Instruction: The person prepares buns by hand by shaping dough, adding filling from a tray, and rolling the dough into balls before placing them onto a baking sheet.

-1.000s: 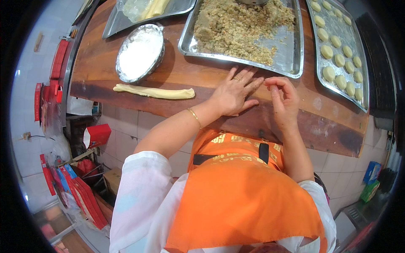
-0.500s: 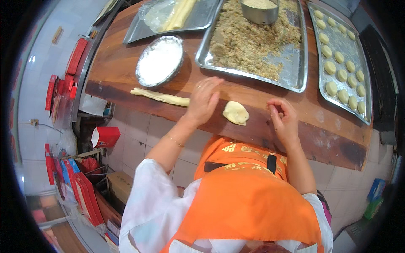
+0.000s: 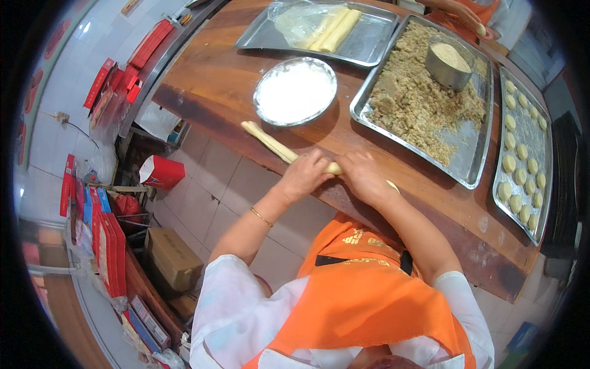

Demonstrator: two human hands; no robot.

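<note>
"What are the hands doing?"

"The left hand (image 3: 304, 175) is curled around the dough rope (image 3: 268, 142), gripping it. The right hand (image 3: 364, 176) bends over the rope's right end, but its fingertips are hidden, so I can't tell how firmly it holds. A short stretch of dough shows between them."

"And where does the rope lie?"

"On the table (image 3: 203, 98), on the person's side of the flour bowl (image 3: 289, 124), slanting to the right of it. A pale bit of dough (image 3: 393, 186) peeks out by the right wrist, further right of the bowl."

"Which step is this?"

"I'd judge it's working the rope's end with both hands. The next move seems to call for a steady left grip and careful pressure where the hands meet, since the dough looks soft."

"What's further out?"

"Right of the bowl, a tray of crumbly mix (image 3: 405, 104) with a metal cup (image 3: 444, 77) in it. Farthest right of the bowl, a tray with dough rounds (image 3: 509, 163). Beyond the bowl, away from the person, two more ropes (image 3: 335, 34) lie side by side on a tray (image 3: 370, 50), partly under plastic."
</note>
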